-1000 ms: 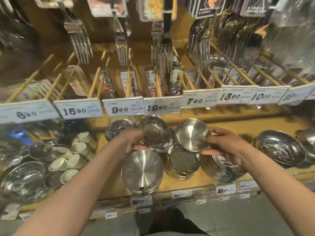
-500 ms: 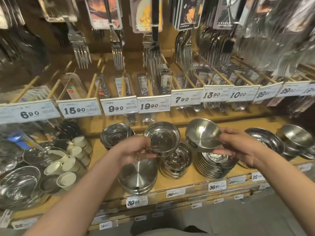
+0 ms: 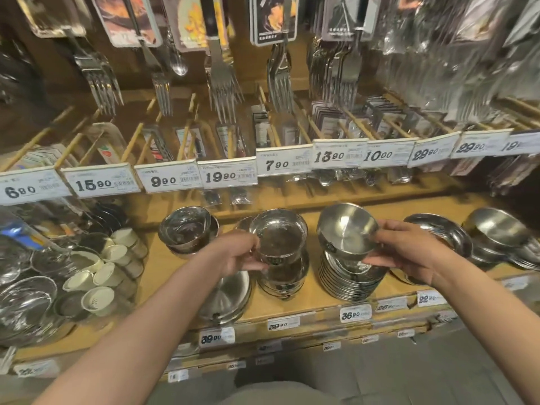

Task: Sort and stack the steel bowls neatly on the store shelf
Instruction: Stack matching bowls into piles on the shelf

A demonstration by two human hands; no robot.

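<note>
My left hand (image 3: 233,254) grips a small steel bowl (image 3: 277,233) by its near rim, held upright over a short stack of like bowls (image 3: 285,280). A second steel bowl (image 3: 346,229) is in my right hand (image 3: 409,254), tilted so its open side faces me, above a tall stack of shallow steel dishes (image 3: 347,283). Another small stack of steel bowls (image 3: 187,229) stands further back on the left of the wooden shelf (image 3: 163,276). A flat steel lid or pan (image 3: 226,298) lies under my left wrist.
White ceramic cups (image 3: 99,270) and glassware fill the shelf's left end. More steel bowls and dishes (image 3: 496,232) sit at the right. Packaged forks (image 3: 222,77) hang above a row of price tags (image 3: 228,175). Price labels line the shelf's front edge (image 3: 355,312).
Both hands have lifted their bowls slightly and moved apart. The right bowl now tilts more toward me over the dish stack. My view has shifted left and closer.
</note>
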